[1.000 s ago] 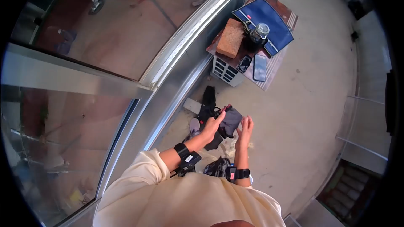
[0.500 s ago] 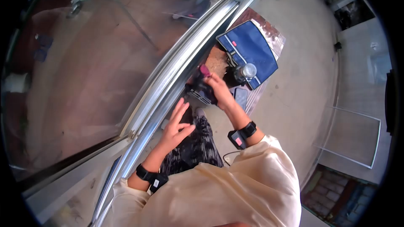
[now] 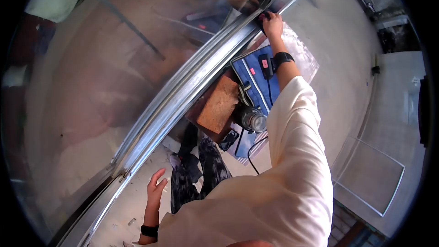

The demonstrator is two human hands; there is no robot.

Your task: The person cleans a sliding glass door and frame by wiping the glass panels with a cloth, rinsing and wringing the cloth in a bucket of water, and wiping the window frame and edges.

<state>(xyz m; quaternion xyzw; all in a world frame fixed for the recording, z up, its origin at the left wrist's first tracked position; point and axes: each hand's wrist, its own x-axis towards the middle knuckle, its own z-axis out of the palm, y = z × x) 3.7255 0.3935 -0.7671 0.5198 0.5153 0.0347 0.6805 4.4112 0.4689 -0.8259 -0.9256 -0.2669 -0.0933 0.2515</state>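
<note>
My right hand (image 3: 273, 25) is stretched far forward against the metal window frame (image 3: 215, 59). Its fingers are closed around a small dark object with a magenta part (image 3: 264, 17), mostly hidden by the hand, so its kind is unclear. Below that arm lies a blue bag (image 3: 254, 71) with white trim. My left hand (image 3: 157, 185) hangs low near my leg, its fingers apart and nothing in it.
A brick-like orange-brown block (image 3: 218, 105) sits beside the frame. Near it are a glass jar (image 3: 254, 120) and a phone (image 3: 245, 143). Left of the frame is a glass pane (image 3: 114, 96). A thin rectangular frame (image 3: 393, 187) leans at the right.
My right hand has moved from beside the jar up to the far part of the window frame with the dark object. My left hand has dropped back toward my body. The orange-brown block is now uncovered.
</note>
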